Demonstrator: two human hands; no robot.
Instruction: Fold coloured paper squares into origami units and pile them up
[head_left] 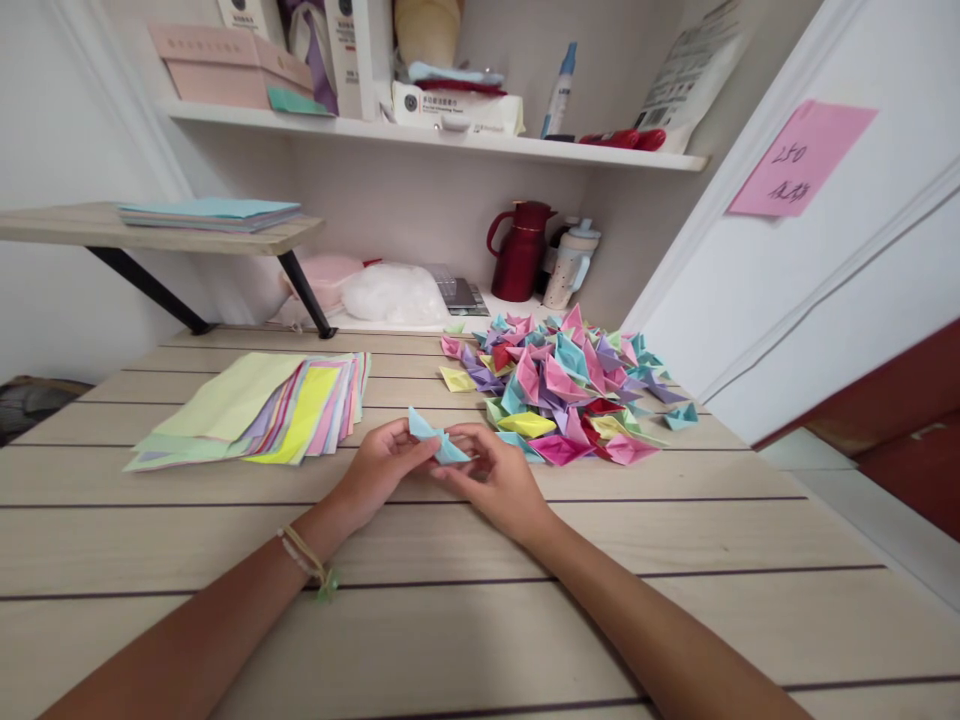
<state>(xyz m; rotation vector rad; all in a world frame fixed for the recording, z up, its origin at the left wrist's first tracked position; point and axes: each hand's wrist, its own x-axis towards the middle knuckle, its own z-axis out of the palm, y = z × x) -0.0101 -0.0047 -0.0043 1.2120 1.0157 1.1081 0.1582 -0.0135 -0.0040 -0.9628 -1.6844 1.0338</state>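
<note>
Between my two hands is a light blue folded paper boat (448, 450), held just above the tabletop. My left hand (384, 462) pinches its left part, thumb in front, and one pointed end sticks up past the fingers. At the other end my right hand (501, 470) has its fingers and thumb closed on the boat's side. Just behind my right hand lies a heaped pile of folded paper boats (564, 377) in pink, purple, blue, yellow and red. To the left of my hands is a fanned stack of coloured paper sheets (232, 396).
A small raised wooden shelf (45, 222) on black legs carries more blue paper (210, 210). Behind the slatted table (420, 610) stand a dark red jug (519, 255) and a pale tumbler (571, 268). A white shelf (345, 128) with boxes and bottles hangs above.
</note>
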